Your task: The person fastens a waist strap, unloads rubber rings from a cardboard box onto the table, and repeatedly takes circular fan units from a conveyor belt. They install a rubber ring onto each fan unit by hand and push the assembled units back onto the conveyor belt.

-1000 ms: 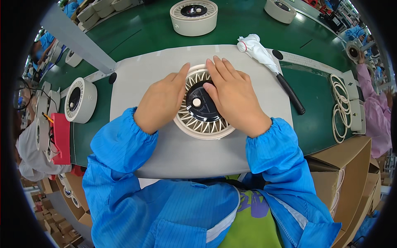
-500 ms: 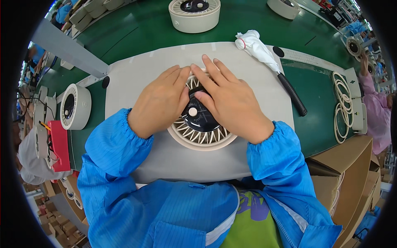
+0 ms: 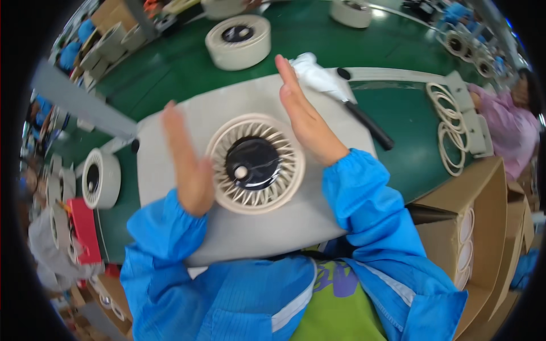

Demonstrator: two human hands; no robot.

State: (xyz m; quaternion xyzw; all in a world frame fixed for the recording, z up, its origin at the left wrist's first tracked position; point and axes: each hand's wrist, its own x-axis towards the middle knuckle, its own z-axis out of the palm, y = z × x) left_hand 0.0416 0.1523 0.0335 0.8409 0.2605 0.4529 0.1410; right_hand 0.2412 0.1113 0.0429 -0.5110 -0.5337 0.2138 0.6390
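A green work surface fills the upper half of the frame, and on it, at the centre, lies a pale grey mat that takes up most of the middle. Your blue sleeves come in from the lower edge and spread over the mat's near side. At the right edge of the frame stands an open cardboard box with cream rings stacked on edge inside it.

In the middle of the mat sits the round cream fan wheel, lying flat, its ribs running out from a glossy black hub with a small white knob near its lower left. Your hands stand on either side of it, both raised on edge with palms facing each other across the wheel. Your left hand is flat and open, blurred, just left of the wheel's rim; whether it touches the rim you cannot tell from here. Your right hand is also flat and open, fingers straight and pointing toward the top of the frame, over the wheel's upper right rim. Neither hand holds anything.

A second cream wheel rests on the green surface at the top centre, well apart from yours. Another stands on edge at the left of the frame, just off the mat. A white cloth lies just beyond your right fingertips, and a black-handled tool stretches from it toward the right. Loose cream rings lie on the green at the right.
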